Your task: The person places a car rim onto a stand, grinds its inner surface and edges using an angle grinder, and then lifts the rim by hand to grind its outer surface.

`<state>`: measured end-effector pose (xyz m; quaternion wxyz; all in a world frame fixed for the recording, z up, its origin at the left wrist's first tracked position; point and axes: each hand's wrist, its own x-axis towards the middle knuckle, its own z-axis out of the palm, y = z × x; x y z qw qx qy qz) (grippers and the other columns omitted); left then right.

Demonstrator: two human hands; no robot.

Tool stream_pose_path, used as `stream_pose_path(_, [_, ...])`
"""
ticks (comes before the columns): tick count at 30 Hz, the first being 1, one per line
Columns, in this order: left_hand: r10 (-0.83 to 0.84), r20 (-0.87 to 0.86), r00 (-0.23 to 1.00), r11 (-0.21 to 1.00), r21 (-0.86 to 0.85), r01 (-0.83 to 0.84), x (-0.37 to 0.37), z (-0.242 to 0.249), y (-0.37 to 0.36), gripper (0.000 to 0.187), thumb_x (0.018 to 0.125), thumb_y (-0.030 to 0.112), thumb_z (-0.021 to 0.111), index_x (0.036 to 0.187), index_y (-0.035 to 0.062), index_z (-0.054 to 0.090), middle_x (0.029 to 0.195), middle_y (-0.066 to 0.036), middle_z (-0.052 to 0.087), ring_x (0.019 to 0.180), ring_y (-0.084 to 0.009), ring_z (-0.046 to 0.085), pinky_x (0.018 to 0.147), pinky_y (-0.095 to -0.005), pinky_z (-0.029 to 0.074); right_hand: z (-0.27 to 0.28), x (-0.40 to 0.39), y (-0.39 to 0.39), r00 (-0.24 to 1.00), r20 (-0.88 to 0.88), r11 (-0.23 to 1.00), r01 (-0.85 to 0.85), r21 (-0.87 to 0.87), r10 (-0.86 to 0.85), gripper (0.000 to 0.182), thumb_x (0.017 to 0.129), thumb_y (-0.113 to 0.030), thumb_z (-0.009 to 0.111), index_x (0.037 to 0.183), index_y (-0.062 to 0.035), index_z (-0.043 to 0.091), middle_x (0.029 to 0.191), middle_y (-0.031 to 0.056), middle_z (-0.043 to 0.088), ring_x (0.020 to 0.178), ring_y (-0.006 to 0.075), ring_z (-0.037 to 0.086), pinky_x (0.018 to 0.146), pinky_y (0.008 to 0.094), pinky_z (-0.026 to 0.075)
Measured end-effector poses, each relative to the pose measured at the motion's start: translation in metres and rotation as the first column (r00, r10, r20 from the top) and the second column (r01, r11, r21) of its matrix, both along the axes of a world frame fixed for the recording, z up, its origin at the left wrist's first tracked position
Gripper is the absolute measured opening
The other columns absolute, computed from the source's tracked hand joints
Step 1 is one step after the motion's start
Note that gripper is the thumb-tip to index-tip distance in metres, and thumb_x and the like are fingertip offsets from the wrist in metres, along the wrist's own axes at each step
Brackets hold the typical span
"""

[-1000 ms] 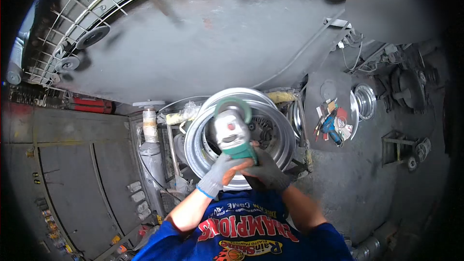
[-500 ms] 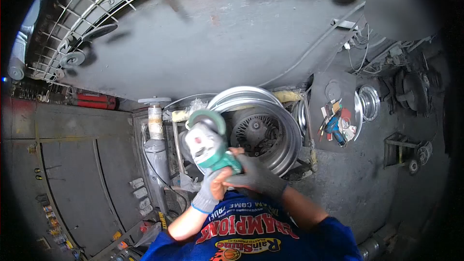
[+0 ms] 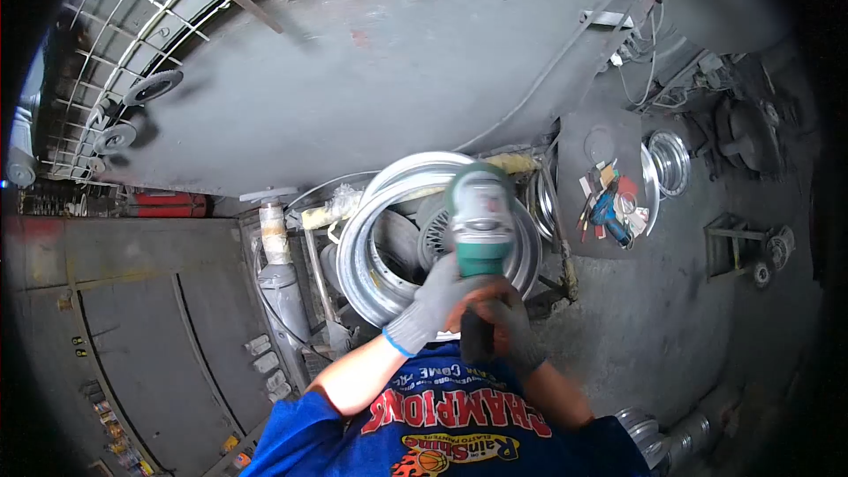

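A green and silver angle grinder (image 3: 482,221) is held upright over the wheel rim, slightly blurred by motion. My left hand (image 3: 446,296), in a grey glove with a blue cuff edge, wraps round the grinder's green body. Just right of it, my right hand (image 3: 511,322), in a darker glove, is closed round the black lower end of the tool. Below the grinder a silver wheel rim (image 3: 360,265) lies on a frame with yellow wrapped padding (image 3: 512,163). Inside the rim's opening, darker wheel parts are visible.
A wrapped post (image 3: 274,234) with a disc on top stands left of the rim. At right, a grey board (image 3: 587,146) holds a blue drill (image 3: 609,215) and sanding pieces. Another rim (image 3: 669,163) lies beside it. A wire rack (image 3: 115,26) with discs hangs upper left.
The grinder has moved right and turned more upright, and both hands have moved right with it. More of the rim's left side shows. The camera view has shifted slightly.
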<state>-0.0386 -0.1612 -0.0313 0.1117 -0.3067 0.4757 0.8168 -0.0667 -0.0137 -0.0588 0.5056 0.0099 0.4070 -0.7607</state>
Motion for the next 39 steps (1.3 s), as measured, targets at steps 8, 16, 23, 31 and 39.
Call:
stream_pose_path(8, [0.154,-0.364,0.919,0.988,0.027,-0.155,0.044,0.009,-0.004,0.031,0.101,0.013,0.054,0.13,0.0025,0.055,0.118,-0.01,0.063,0.101,-0.0177,0.064,0.084,-0.0291,0.054,0.037,-0.015,-0.013,0.923,-0.191,0.938,-0.345,-0.032,0.333,0.04,0.088,-0.021,0.071,0.119,0.0014,0.058,0.101,0.0117,0.066,0.08,0.0212,0.063,0.071,0.033,0.052])
stream_pose_path(16, [0.756,-0.2,0.623,0.631,0.478,-0.611,0.103,-0.007,-0.012,0.07,0.088,0.056,0.063,0.121,-0.005,0.059,0.118,-0.025,0.064,0.104,-0.0315,0.066,0.091,-0.0436,0.055,0.05,-0.005,-0.088,0.332,-0.605,0.625,-0.687,0.371,0.724,0.06,0.086,-0.043,0.072,0.122,0.0026,0.056,0.113,0.018,0.057,0.106,0.0233,0.055,0.093,0.0347,0.044])
stream_pose_path(23, [0.448,-0.208,0.87,0.89,0.202,-0.41,0.061,0.002,-0.021,0.062,0.091,0.053,0.062,0.119,-0.003,0.061,0.11,-0.015,0.067,0.096,-0.0259,0.067,0.084,-0.0353,0.055,0.058,-0.013,-0.058,0.795,-0.363,0.873,-0.431,0.226,0.486,0.051,0.085,-0.03,0.074,0.122,-0.0008,0.055,0.102,0.0119,0.062,0.095,0.0167,0.059,0.084,0.0326,0.048])
stream_pose_path(31, [0.029,0.145,0.989,0.925,0.372,-0.082,-0.014,0.033,-0.015,0.044,0.106,0.035,0.045,0.136,0.0037,0.052,0.13,-0.01,0.06,0.118,-0.023,0.059,0.099,-0.0359,0.049,0.068,-0.001,-0.011,1.0,-0.01,0.998,0.03,0.058,-0.03,0.051,0.095,-0.042,0.059,0.127,-0.0039,0.05,0.098,0.0155,0.067,0.078,0.0238,0.068,0.069,0.0347,0.057])
stream_pose_path(39, [0.55,-0.258,0.795,0.831,0.262,-0.49,0.07,0.05,-0.027,0.09,0.086,0.074,0.052,0.129,-0.0051,0.053,0.123,-0.023,0.062,0.103,-0.0281,0.066,0.09,-0.0415,0.053,0.107,-0.031,-0.082,0.664,-0.42,0.76,-0.642,0.104,0.618,0.041,0.092,-0.029,0.065,0.121,-0.0017,0.058,0.104,0.0066,0.063,0.098,0.0185,0.061,0.091,0.0349,0.047])
